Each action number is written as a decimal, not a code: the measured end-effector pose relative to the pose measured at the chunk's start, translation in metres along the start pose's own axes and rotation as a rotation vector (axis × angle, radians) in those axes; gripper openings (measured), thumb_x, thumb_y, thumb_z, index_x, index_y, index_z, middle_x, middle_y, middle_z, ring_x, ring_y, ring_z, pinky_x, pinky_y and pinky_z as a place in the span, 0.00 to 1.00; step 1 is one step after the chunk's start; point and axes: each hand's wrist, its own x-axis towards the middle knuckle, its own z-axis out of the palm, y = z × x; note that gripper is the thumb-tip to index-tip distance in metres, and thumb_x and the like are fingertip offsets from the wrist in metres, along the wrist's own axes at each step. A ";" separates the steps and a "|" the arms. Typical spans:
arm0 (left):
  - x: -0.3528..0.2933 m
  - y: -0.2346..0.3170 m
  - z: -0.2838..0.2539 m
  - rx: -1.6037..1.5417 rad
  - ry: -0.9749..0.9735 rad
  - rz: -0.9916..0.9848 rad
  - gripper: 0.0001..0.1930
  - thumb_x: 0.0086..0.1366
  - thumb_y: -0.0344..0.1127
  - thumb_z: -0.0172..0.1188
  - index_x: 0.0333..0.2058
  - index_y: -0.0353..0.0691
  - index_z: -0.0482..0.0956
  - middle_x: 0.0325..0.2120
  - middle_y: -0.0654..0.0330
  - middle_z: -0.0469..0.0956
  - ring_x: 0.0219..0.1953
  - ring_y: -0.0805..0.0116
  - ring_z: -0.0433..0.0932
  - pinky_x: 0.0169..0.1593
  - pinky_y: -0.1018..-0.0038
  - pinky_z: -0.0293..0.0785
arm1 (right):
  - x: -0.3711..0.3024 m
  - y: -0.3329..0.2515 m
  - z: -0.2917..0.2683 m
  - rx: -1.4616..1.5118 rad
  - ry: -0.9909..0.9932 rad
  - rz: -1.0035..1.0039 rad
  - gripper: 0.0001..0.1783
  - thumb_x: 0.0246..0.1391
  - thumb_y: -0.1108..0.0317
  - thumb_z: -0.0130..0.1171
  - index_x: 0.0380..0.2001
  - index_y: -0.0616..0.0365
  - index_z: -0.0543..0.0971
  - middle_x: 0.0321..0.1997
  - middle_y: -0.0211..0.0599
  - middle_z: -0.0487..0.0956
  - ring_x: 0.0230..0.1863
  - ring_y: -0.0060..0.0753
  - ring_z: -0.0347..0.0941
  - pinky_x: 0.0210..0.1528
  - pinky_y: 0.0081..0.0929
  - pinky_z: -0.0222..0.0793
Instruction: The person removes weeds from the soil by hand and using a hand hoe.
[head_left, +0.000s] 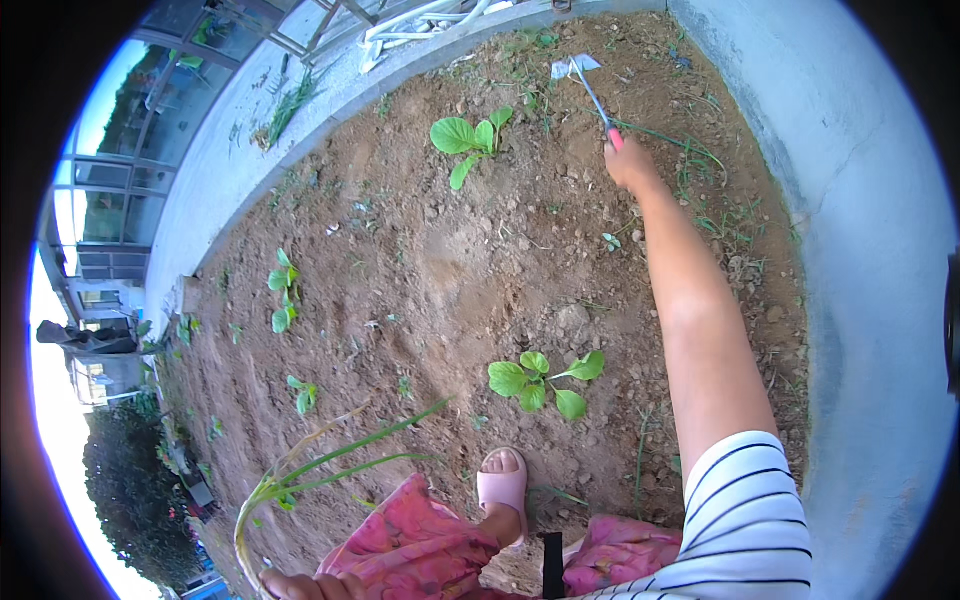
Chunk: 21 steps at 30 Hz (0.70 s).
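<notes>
Two hands in use. Right grip (630,163) closed round the pink handle end of a small hoe (596,100), arm stretched far forward. Hoe is at the far end of the soil bed (440,255), blade laid over the dirt near the corner; cannot tell whether it touches. Left grip (312,588) low, partly cut off by the lower edge, fingers curled round the stem of a long onion plant (264,489), leaves fanning up and right.

Edges: pale wall (870,220) along the right, near the outstretched arm; low concrete curb (255,185) curving along the left and far side. Weeds (715,225) between arm and wall.

Room: broad stretch of soil left of the arm, between the near leafy plant (533,398) and the far leafy plant (458,137). Far one stands left of the hoe. Pink sandal (502,490) just below the near plant.
</notes>
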 end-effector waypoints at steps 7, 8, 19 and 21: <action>0.008 0.000 0.005 0.031 -0.082 0.039 0.10 0.67 0.36 0.44 0.40 0.37 0.69 0.12 0.70 0.58 0.17 0.76 0.58 0.38 0.68 0.63 | -0.148 0.094 -0.011 -0.067 -0.127 -0.030 0.22 0.52 0.54 0.52 0.36 0.65 0.72 0.35 0.59 0.75 0.40 0.59 0.72 0.42 0.46 0.67; 0.010 -0.001 0.007 0.030 -0.102 0.021 0.09 0.67 0.36 0.44 0.40 0.38 0.69 0.12 0.70 0.57 0.17 0.76 0.58 0.39 0.68 0.63 | -0.171 0.113 -0.020 -0.049 -0.110 -0.032 0.21 0.52 0.54 0.52 0.36 0.65 0.71 0.35 0.59 0.75 0.40 0.60 0.71 0.41 0.46 0.67; 0.020 -0.024 0.024 0.021 -0.330 -0.053 0.12 0.68 0.36 0.40 0.43 0.39 0.70 0.13 0.70 0.58 0.18 0.75 0.59 0.40 0.66 0.63 | -0.419 0.213 -0.122 0.037 -0.195 0.224 0.17 0.51 0.57 0.55 0.32 0.62 0.68 0.25 0.55 0.73 0.30 0.60 0.71 0.30 0.44 0.64; 0.017 -0.024 0.026 0.031 -0.333 -0.052 0.12 0.67 0.36 0.41 0.43 0.40 0.70 0.13 0.70 0.58 0.19 0.75 0.59 0.40 0.66 0.63 | -0.436 0.206 -0.136 0.085 -0.205 0.261 0.17 0.51 0.58 0.55 0.32 0.62 0.67 0.25 0.55 0.73 0.29 0.59 0.71 0.30 0.44 0.65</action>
